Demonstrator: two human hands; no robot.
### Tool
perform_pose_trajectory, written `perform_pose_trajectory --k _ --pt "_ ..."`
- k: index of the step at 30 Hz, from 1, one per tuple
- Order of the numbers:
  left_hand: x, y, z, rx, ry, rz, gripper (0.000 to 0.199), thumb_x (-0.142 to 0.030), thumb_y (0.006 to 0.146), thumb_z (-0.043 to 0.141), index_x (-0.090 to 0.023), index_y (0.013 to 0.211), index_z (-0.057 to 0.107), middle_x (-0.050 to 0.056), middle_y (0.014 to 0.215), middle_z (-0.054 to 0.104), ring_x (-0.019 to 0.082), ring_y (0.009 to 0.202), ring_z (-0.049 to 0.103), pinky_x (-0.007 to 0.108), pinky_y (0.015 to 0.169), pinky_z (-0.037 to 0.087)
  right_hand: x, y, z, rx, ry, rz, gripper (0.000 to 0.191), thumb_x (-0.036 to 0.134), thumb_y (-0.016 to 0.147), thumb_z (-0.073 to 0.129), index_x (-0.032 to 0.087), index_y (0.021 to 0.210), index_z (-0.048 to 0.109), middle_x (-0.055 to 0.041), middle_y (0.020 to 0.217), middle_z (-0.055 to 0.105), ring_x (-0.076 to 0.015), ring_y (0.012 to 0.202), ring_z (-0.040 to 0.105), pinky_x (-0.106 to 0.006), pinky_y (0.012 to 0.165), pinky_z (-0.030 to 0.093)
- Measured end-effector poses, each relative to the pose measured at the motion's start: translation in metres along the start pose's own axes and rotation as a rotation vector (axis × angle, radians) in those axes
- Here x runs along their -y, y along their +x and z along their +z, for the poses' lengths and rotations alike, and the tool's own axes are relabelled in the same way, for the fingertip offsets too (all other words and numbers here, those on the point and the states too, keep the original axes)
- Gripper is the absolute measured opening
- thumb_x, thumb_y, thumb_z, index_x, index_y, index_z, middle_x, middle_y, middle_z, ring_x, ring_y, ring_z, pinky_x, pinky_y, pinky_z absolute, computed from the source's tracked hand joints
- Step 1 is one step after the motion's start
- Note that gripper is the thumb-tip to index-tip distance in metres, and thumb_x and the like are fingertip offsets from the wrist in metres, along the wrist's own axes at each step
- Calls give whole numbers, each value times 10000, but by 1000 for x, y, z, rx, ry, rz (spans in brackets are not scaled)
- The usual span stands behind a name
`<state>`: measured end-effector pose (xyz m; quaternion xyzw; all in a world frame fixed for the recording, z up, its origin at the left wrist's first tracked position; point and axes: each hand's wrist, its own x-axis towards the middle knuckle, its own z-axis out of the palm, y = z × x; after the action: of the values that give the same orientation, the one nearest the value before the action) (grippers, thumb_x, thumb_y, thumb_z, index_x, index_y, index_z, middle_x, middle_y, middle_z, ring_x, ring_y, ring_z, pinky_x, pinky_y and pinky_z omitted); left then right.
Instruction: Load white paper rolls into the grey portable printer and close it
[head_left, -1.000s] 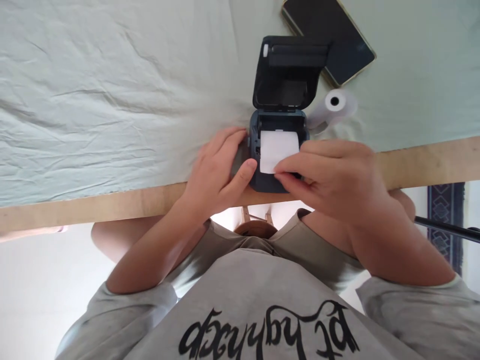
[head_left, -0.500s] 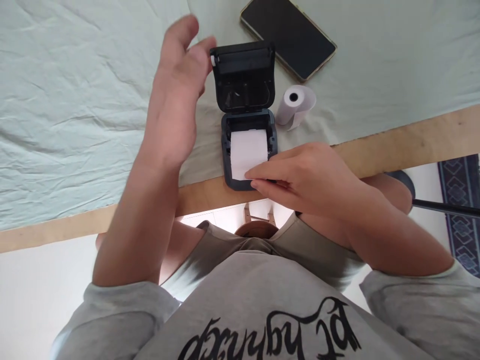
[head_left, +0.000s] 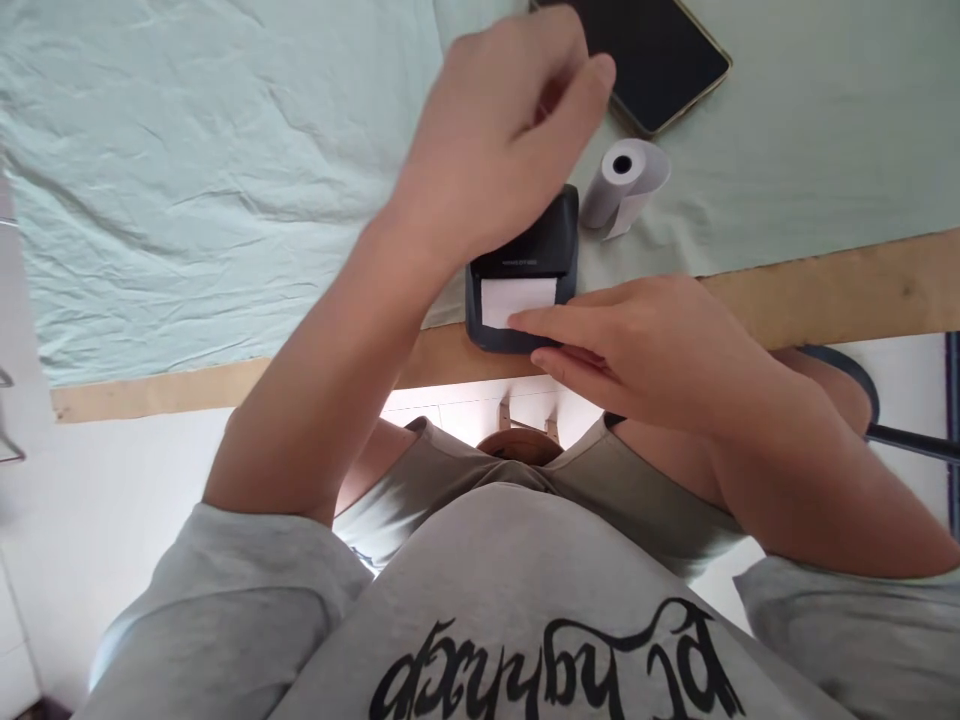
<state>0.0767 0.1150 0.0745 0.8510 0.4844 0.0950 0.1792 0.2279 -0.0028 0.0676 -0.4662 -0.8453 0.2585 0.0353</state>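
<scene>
A small dark receipt printer (head_left: 516, 343) sits at the table's front edge, its black lid (head_left: 541, 240) lowered. White paper (head_left: 517, 300) comes out from under the lid and lies over the printer's front. My right hand (head_left: 645, 340) grips the front right corner, index finger pressing the paper and thumb at the front edge. Above the lid is my left hand (head_left: 510, 120), fingers curled and thumb apart, with nothing visible in it. It hides part of the lid. A loose paper roll (head_left: 613, 182) stands just right of the printer, its end partly unrolled.
A dark phone (head_left: 667, 60) lies on the pale green cloth (head_left: 225, 180) at the back, partly behind my left hand. The wooden table edge (head_left: 840, 285) runs across in front of my lap.
The printer's lid has swung down over the paper compartment. My left hand has moved right, from beside the raised lid to above the printer. My right hand stays at the paper.
</scene>
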Motion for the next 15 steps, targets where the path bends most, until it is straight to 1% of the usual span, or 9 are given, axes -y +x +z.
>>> perform_pose_trajectory --k 2,4,6,8,11,13,15 --pt "-10 7 7 39 40 -43 340 -284 1101 373 -151 1024 676 1 1039 690 216 1103 687 421 1007 541 4 -4 -3 62 10 -56 263 297 987 525 212 857 738 -26 747 688 -115 623 459 -311 644 213" --pt "-15 10 15 68 56 -96 279 -320 1094 444 -200 984 670 -4 1097 701 230 1138 664 441 983 530 7 -7 -4 159 38 -112 347 314 986 555 188 684 670 -22 678 652 -106 600 430 -313 643 219" --pt "-18 11 20 114 92 -138 257 -381 1091 452 -260 984 652 -5 1161 693 234 1151 635 475 942 520 7 -10 -2 224 49 -127 427 341 979 582 174 586 604 -24 623 618 -102 568 395 -322 634 205" --pt "-19 10 24 172 190 -174 289 -433 1101 391 -301 1009 631 2 1204 670 248 1142 615 517 894 502 4 -11 3 258 15 -78 443 342 984 571 177 574 605 -35 625 627 -107 548 374 -334 625 179" --pt "-23 8 28 238 341 -260 333 -484 1096 337 -325 1036 623 18 1207 659 281 1127 609 553 823 467 -1 -8 8 296 -53 30 393 338 977 584 188 624 670 -54 692 682 -114 550 385 -334 617 162" --pt "-25 8 29 253 353 -293 352 -490 1090 333 -326 1042 642 24 1187 672 287 1122 614 554 792 451 -3 -6 10 333 -67 64 376 349 977 596 191 652 699 -61 733 709 -120 565 416 -327 612 171" --pt "-28 8 29 260 330 -275 403 -479 1097 305 -315 1059 672 23 1189 687 283 1108 630 536 770 443 -3 -4 9 362 -52 65 367 361 987 591 198 683 719 -62 793 735 -130 594 458 -324 616 182"
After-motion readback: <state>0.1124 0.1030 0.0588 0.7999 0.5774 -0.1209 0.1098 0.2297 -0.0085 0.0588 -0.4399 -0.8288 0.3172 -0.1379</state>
